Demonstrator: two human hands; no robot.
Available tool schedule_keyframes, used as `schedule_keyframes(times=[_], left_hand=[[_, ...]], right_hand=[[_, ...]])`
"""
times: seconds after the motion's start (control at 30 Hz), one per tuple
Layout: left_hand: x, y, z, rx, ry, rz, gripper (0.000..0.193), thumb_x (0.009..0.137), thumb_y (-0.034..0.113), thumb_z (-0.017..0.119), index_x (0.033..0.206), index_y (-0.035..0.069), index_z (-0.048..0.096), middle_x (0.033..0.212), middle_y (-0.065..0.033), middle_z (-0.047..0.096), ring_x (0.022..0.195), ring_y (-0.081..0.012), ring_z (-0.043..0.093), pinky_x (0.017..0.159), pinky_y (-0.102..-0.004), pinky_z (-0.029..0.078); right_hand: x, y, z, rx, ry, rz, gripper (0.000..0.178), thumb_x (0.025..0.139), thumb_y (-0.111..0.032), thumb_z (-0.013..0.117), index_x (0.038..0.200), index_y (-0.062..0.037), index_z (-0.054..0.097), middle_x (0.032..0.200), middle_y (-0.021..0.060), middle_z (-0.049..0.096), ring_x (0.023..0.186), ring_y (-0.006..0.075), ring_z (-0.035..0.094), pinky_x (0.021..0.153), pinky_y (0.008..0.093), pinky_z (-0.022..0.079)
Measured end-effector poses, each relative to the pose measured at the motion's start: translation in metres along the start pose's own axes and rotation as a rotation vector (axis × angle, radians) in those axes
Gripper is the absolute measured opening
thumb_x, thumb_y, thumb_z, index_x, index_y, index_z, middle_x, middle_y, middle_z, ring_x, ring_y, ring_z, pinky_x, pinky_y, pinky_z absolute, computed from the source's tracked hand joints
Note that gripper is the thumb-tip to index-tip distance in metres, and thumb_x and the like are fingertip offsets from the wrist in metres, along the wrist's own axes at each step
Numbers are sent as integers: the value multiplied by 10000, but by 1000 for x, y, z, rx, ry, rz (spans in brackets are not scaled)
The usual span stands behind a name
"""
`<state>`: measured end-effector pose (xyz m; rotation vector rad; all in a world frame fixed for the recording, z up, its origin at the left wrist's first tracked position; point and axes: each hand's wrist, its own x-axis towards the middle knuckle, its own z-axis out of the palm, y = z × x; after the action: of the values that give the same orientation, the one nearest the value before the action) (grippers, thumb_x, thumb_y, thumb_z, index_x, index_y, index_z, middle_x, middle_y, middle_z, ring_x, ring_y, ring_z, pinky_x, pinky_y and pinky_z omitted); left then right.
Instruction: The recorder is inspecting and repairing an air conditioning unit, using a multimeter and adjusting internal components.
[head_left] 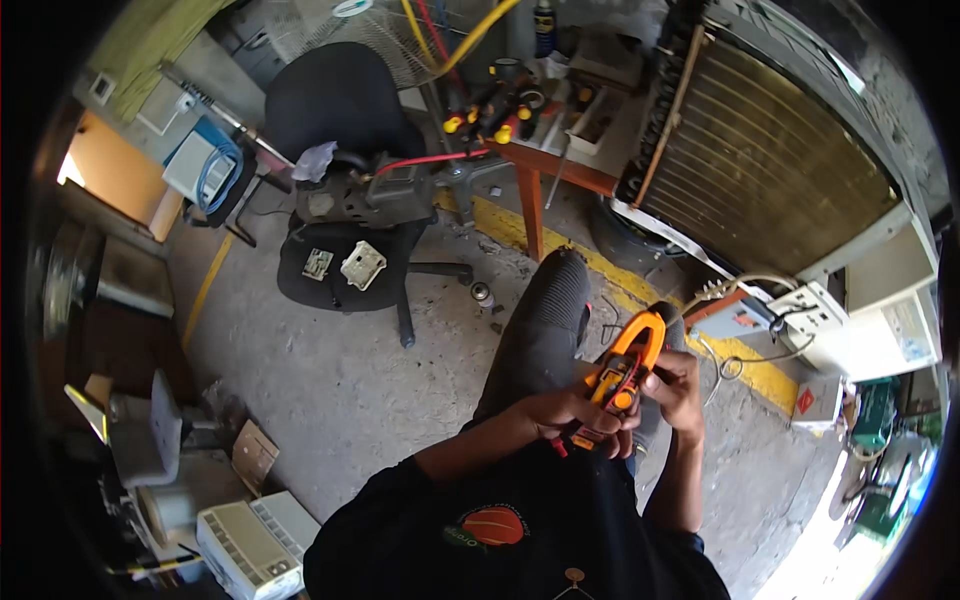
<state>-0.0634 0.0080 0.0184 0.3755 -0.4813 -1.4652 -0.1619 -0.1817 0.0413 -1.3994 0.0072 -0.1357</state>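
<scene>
An orange and black clamp meter [630, 375] is held up over my lap, its curved jaw pointing away from me and its round orange dial facing up. My left hand [590, 418] is closed around the lower body of the meter. From the other side, my right hand [676, 392] grips near the dial and the base of the jaw, thumb against the edge; its other fingers are partly hidden. Red and black test leads lie along the meter's body, and a red plug or probe end [558, 446] sticks out below my left hand.
A black office chair [340, 100] stands ahead, with dark equipment and two opened pale casings [362, 265] on the seat. Beside it, a workbench [560, 165] carries yellow-and-black tools. A large finned coil [770, 150] leans at right. A spray can [482, 294] stands on the floor.
</scene>
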Motion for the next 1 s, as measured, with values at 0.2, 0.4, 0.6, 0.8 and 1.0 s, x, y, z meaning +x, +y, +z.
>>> schedule_keyframes(times=[0.2, 0.4, 0.6, 0.8, 1.0], left_hand=[[13, -10, -1, -138, -73, -99, 220, 957, 83, 719, 1132, 64, 588, 836, -56, 601, 528, -118, 489, 537, -270, 460], [18, 9, -4, 265, 121, -164, 333, 922, 71, 732, 1203, 38, 557, 834, -73, 591, 595, -123, 509, 545, -285, 441], [19, 4, 3, -349, -138, -133, 458, 891, 224, 767, 1240, 39, 536, 879, -91, 623, 820, -261, 634, 746, -423, 565], [42, -21, -20, -576, -573, 10, 551, 851, 223, 804, 1267, 40, 492, 962, -201, 642, 918, -414, 688, 957, -611, 560], [55, -21, -37, -694, -542, -18, 633, 911, 414, 762, 1298, -6, 488, 919, -149, 624, 679, -232, 652, 870, -503, 589]], right_hand=[[-12, -13, -3, 176, 129, 56, 343, 936, -116, 756, 1175, 122, 692, 898, 125, 720, 710, 153, 642, 650, 251, 544], [-5, -18, -5, 62, 137, 14, 353, 939, -109, 751, 1193, 126, 677, 922, 142, 719, 710, 173, 647, 613, 253, 549], [-1, -6, -1, 103, 129, -72, 329, 950, -96, 733, 1178, 132, 670, 906, 152, 710, 643, 184, 653, 542, 235, 558], [17, -29, 10, 335, 94, 118, 295, 961, -97, 718, 1120, 144, 660, 840, 141, 696, 541, 190, 657, 459, 197, 564], [22, -8, -14, 295, 103, 47, 229, 968, -70, 705, 1090, 121, 674, 839, 117, 680, 560, 157, 624, 500, 210, 543]])
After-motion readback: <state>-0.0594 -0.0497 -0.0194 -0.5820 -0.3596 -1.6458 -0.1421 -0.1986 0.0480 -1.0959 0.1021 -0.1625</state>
